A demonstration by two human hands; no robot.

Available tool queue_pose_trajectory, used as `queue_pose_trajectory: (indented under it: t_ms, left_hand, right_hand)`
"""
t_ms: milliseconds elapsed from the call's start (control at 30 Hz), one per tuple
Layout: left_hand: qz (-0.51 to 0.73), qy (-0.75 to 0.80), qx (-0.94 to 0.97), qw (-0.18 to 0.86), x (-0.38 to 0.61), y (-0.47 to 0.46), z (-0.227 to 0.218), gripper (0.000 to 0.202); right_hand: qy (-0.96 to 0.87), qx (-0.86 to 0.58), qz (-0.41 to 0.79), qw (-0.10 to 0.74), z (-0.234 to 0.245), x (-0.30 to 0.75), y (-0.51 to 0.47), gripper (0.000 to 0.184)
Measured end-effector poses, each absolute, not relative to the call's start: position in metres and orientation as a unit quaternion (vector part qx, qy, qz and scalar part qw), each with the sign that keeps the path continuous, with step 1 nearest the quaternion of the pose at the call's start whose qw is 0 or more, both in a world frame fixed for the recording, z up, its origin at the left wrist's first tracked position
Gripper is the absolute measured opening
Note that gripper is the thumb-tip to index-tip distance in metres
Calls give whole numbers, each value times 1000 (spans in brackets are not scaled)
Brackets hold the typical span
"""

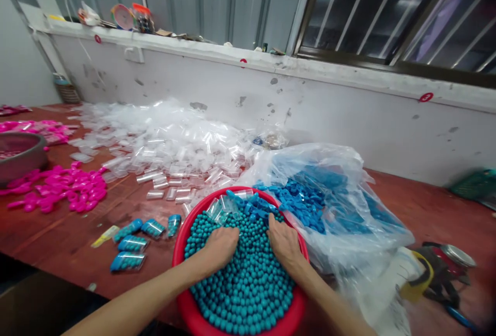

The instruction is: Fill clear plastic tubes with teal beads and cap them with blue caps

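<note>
A red basin (179, 253) at the table's front edge is filled with small teal balls (248, 289). Both my hands rest in it. My left hand (220, 245) lies knuckles up on the balls, fingers curled under and hidden among them. My right hand (282, 243) lies beside it, fingers pushed down toward several clear tubes (219, 208) and blue caps (258, 205) at the basin's far side. What either hand holds, if anything, is hidden.
Several filled, blue-capped tubes (134, 243) lie left of the basin. A clear bag of blue caps (329, 196) sits to the right, a heap of clear tubes (170, 144) behind. Pink pieces (65, 188) and a grey bowl (21, 155) are at left; tape rolls (434, 269) at right.
</note>
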State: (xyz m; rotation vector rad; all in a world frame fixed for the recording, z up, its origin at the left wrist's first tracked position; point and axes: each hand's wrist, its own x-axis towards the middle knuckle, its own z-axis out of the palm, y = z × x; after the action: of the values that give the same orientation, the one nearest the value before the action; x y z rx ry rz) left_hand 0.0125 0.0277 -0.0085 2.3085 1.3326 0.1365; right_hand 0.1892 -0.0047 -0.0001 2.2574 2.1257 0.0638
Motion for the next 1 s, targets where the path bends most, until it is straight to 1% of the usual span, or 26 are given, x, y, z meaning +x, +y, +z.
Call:
queue_pose_trajectory:
  t_ms: [133,233,367,500,633,833,900,1000]
  left_hand:
    - [75,479,800,354,35,34,-21,12]
    - [89,468,737,479,44,44,-25,7]
    - [119,435,631,631,42,46,-24,8]
    - [162,396,549,718,34,43,-15,15]
    - [210,381,509,743,24,40,-6,26]
    - [270,406,498,718,17,31,-3,31]
    - [281,422,504,700,17,29,-3,32]
    - [300,414,543,666,16,28,-3,26]
  right_hand:
    - [704,710,21,7,-7,187,-13,24]
    - [711,703,8,-7,-5,187,-16,20]
    - [714,699,-15,-35,4,189,-18,24]
    - [711,698,-51,-69,10,191,-21,31]
    - [708,683,-147,-106,6,194,-23,39]
    - [684,618,-283,-265,11,191,-16,45]
    - [686,601,-273,-306,14,185,-16,42]
    - [725,565,-217,-328,14,176,-19,35]
